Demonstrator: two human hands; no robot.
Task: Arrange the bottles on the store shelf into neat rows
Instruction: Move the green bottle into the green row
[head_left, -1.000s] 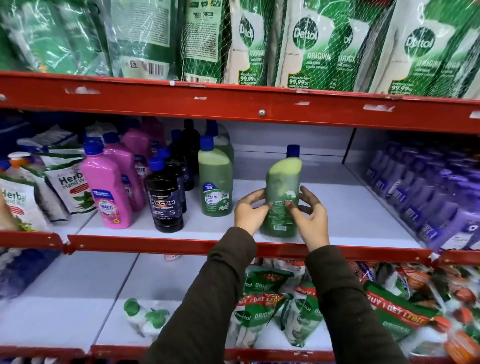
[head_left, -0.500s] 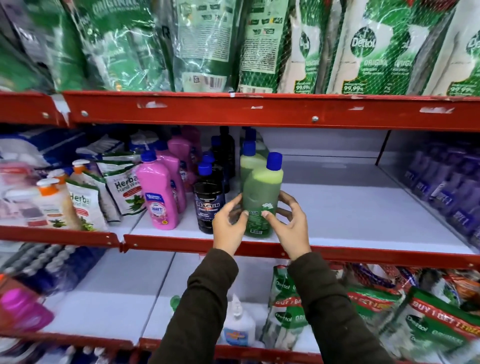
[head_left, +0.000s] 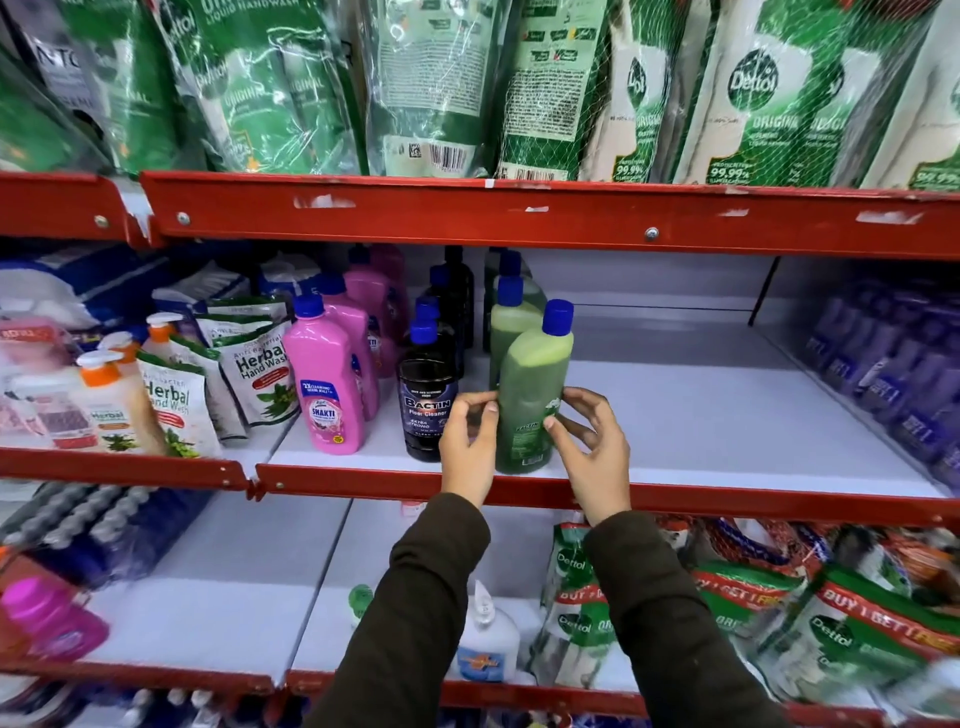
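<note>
Fingers of left hand (head_left: 467, 441) and right hand (head_left: 592, 447) pinch the front green bottle (head_left: 530, 400) at its lower sides, a light fingertip hold. Bottle stands at shelf (head_left: 727, 426) front edge, leaning slightly left, heading the green row just beside the black bottle (head_left: 427, 400). Risks, as judged: slim and tall, so it may topple off the front lip on release if tilted; a sideways nudge could knock its black neighbour.
</note>
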